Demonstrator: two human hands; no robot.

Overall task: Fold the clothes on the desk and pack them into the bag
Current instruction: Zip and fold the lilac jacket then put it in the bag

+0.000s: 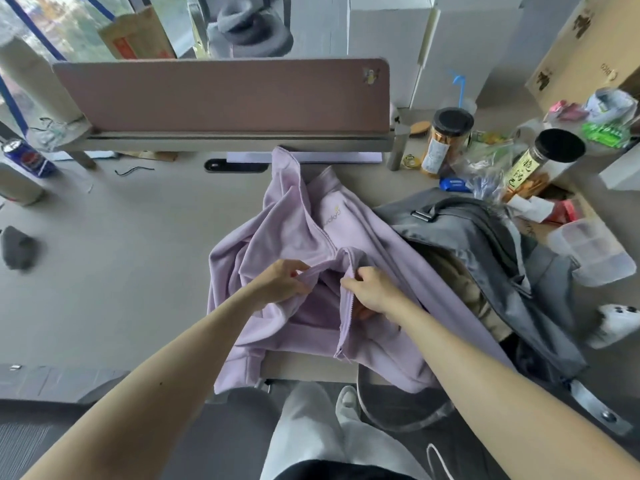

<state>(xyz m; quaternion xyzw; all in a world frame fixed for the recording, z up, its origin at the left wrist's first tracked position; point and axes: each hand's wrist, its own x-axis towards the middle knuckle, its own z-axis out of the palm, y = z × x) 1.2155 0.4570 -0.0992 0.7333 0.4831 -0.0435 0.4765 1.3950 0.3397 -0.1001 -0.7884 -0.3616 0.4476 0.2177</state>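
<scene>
So the lilac zip jacket (346, 237) was lying unzipped and rumpled in the middle of the surface (121, 254), collar pointing to the far side and the hem hanging a bit over the near edge. Both hands were right on it: the left hand (280, 282) had its fingers curled, pinching a fold of fabric by the front opening, and the right hand (374, 289) was gripping the zipper edge just beside it, fingers curled too.

The grey bag (485, 244) sat just right of the jacket, gaping open, with something khaki (460, 282) already inside. The jacket's right side was touching the bag and lay partly over it.

Lots of clutter on the far right: two snack jars with black lids (446, 143) (547, 157), crinkly wrappers, and a clear plastic box (592, 251) pressed up against the bag's right side. A brownish divider panel (221, 95) ran along the far edge, close to the jacket's collar. Way off on the left there was a blue can (27, 157) and a dark grey lump of cloth (17, 251), both well apart from the jacket.
</scene>
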